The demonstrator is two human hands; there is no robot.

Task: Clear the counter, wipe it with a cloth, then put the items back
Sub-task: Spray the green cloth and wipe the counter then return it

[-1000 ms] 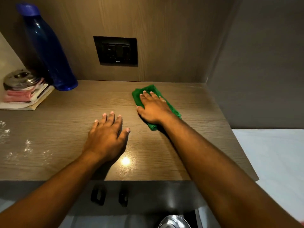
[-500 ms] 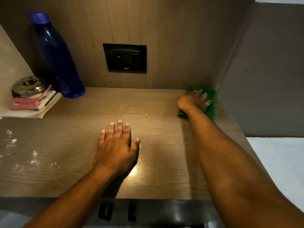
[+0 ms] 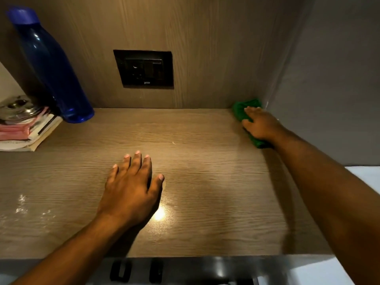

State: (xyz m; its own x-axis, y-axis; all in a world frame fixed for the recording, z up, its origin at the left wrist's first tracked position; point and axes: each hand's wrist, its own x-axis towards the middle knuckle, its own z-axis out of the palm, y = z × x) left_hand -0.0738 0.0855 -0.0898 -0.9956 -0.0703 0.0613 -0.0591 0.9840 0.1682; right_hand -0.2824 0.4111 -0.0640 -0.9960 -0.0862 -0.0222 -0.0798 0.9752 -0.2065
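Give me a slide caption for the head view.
Right hand presses green cloth into counter's back corner; left hand rests flat.

Showed a green cloth (image 3: 240, 109), a deep blue bottle (image 3: 53, 70), a brown wood-grain bench (image 3: 205, 192), a black switch plate (image 3: 144, 68) and pink-covered books (image 3: 15, 132).

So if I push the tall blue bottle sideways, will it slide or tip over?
The blue bottle is tall over a narrow base, so a push up high would probably tip it. Its glossy plastic may feel slippery. How full it is cannot be seen, so its weight is unclear.
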